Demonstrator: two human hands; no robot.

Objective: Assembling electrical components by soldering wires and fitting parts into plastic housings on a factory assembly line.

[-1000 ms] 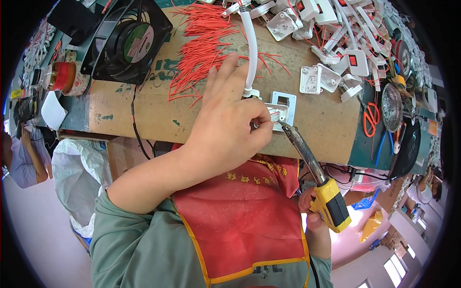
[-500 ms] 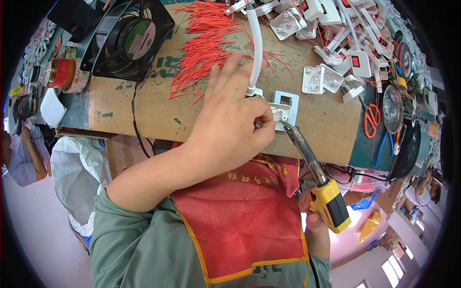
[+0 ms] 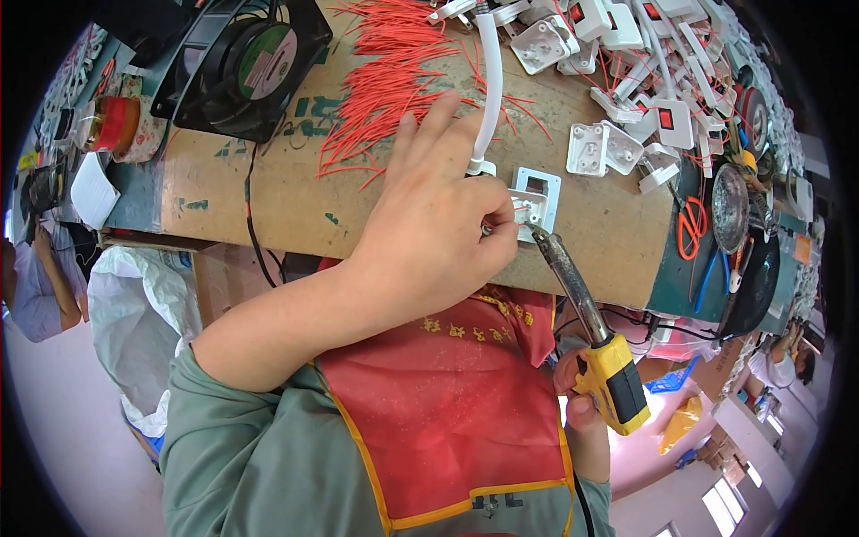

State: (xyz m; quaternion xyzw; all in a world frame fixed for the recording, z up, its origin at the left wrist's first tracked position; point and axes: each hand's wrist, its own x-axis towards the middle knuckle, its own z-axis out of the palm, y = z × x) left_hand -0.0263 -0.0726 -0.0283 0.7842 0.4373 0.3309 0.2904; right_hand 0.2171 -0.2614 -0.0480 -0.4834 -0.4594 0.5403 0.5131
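My left hand point(image 3: 438, 201) rests over the bench with thumb and forefinger pinched together and the other fingers reaching away. What lies in the pinch is hidden. At those fingertips sits a small white plastic housing point(image 3: 530, 211) with a bit of red wire in it and a square-holed plate point(image 3: 550, 185) at its far side. A thick white cord point(image 3: 493, 76) runs down to it. My right hand point(image 3: 580, 394) is closed round the grip of a yellow and black soldering iron point(image 3: 617, 385). The iron's dark tip points up-left and reaches the housing's near edge.
Many cut red wires point(image 3: 385, 89) lie in a heap beyond my left hand. White housings and switches point(image 3: 662, 121) pile up at the far right, near orange-handled scissors point(image 3: 691, 228). A black fan point(image 3: 255, 67) stands at the far left. A white sack point(image 3: 143, 331) hangs by the bench's left front.
The whole view has shifted slightly. Both hands keep their grip, and the iron's tip stays at the housing.
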